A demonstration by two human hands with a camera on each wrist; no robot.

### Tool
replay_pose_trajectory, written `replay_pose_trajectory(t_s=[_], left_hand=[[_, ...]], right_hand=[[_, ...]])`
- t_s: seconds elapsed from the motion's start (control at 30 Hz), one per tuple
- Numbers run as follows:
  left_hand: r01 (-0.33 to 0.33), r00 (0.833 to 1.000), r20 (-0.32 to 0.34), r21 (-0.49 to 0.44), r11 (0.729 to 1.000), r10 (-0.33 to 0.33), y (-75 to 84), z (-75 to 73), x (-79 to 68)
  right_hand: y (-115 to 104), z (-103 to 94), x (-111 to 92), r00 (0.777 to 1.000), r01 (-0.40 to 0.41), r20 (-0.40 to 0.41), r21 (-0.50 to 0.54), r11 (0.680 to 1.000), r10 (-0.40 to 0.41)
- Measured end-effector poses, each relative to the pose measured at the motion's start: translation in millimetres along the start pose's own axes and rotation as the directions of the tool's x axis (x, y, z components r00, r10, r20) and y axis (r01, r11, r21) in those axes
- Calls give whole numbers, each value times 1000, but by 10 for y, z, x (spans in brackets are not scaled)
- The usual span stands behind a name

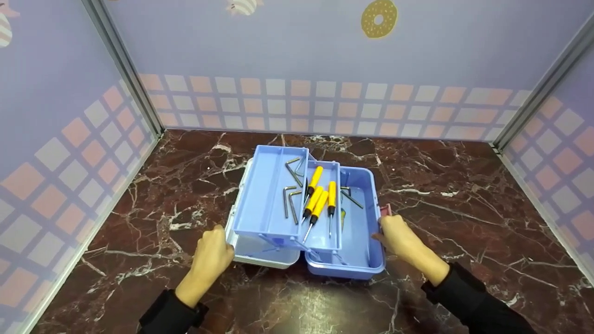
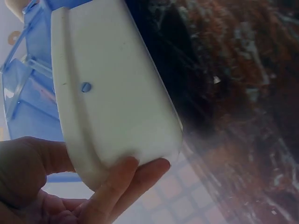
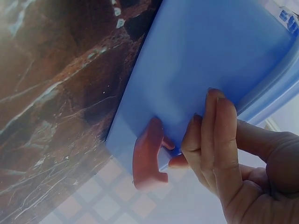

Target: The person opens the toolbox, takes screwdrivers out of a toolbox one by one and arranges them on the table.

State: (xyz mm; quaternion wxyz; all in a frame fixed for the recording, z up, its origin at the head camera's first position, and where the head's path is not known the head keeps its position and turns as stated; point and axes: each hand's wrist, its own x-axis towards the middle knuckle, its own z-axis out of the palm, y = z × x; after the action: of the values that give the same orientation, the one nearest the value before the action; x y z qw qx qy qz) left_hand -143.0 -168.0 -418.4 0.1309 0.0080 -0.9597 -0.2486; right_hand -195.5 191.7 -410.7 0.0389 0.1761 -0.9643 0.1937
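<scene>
A blue toolbox (image 1: 369,271) stands opened out on the dark marbled table, its stepped trays spread to the left over the white lid (image 2: 117,93). My left hand (image 1: 212,253) grips the lid's edge, fingers on the outer face and thumb on the inner side. On the right, my right hand (image 1: 401,236) pinches the box's side wall, with the thumb over the rim and the fingers outside. Beside those fingers hangs a pink latch (image 3: 147,161). Yellow-handled screwdrivers (image 1: 332,195) lie in the lower tray, and L-shaped hex keys (image 1: 286,204) in the upper tray (image 1: 264,185).
Inside the box's base lie more hex keys (image 1: 352,199) and a small yellow-handled item (image 1: 343,217), partly hidden by the tray. Hinged arms (image 1: 308,250) link the trays to the box. Patterned panels (image 1: 325,106) enclose the table (image 1: 441,185) at the back and both sides.
</scene>
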Motion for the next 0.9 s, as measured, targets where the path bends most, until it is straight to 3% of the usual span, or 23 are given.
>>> replay_pose_trajectory(t_s=[0.37, 0.63, 0.73, 0.9], left_hand=[[-19, 997, 72, 35, 999, 16, -80, 119, 8], [37, 987, 150, 106, 994, -53, -62, -58, 29], [51, 992, 111, 48, 998, -56, -13, -164, 102], [16, 999, -45, -99, 995, -21, 124, -263, 259]], right_hand=[[33, -6, -13, 999, 35, -7, 1, 999, -35], [17, 6, -16, 1000, 23, -7, 5, 1000, -23], [18, 10, -29, 1000, 5, -14, 20, 1000, -5], [19, 11, -36, 1000, 8, -22, 36, 999, -7]])
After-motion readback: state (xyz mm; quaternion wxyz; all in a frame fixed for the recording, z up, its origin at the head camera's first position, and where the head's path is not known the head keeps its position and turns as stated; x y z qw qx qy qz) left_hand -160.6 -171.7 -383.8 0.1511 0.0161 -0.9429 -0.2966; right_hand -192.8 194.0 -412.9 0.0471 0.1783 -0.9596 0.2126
